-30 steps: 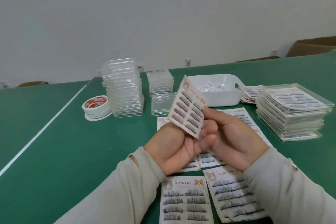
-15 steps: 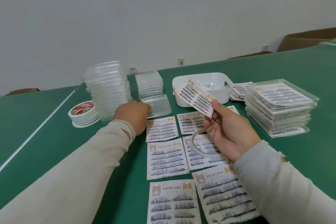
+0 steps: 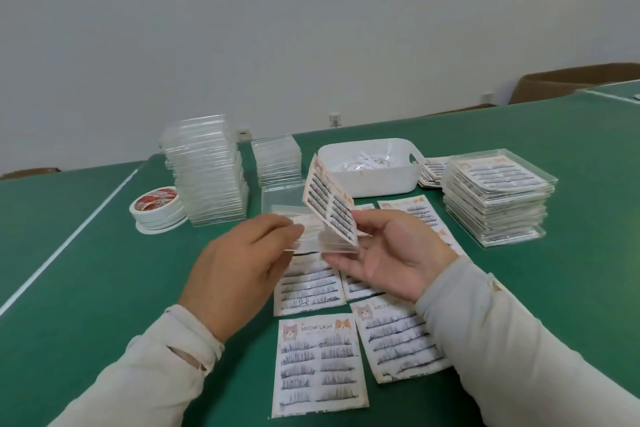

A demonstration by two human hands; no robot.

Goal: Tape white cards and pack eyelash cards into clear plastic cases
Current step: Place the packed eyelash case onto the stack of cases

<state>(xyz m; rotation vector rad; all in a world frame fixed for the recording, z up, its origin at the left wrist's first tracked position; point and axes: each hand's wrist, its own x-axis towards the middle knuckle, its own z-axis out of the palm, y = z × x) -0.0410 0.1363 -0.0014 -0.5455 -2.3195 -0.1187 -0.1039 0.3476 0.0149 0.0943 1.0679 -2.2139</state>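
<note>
Moved since half a second ago: the left hand point(image 3: 239, 263) has come back from the far clear stacks to the middle, now pinching a clear plastic case point(image 3: 304, 230) by its left edge; the right hand point(image 3: 391, 253) has brought its eyelash card point(image 3: 329, 206) down to meet the case.

Held items — the eyelash card, tilted steeply, gripped between thumb and fingers of the right hand, its lower edge touching the case; the case blurred, so whether the card has entered it cannot be told.

On the green table point(image 3: 104, 288):
- Loose eyelash cards point(image 3: 320, 362), flat, near centre, partly under both hands.
- Tall stack of empty clear cases point(image 3: 204, 172), far left; a shorter stack point(image 3: 277, 161) just to its right; one single case point(image 3: 280, 196) lying flat in front of that.
- Tape rolls point(image 3: 157, 210), stacked, left of the tall stack.
- White bin point(image 3: 369, 166), far centre, holding white paper scraps.
- Stack of packed cases point(image 3: 495, 201), far right — a small pile of cards point(image 3: 431, 172) between it and the bin.
</note>
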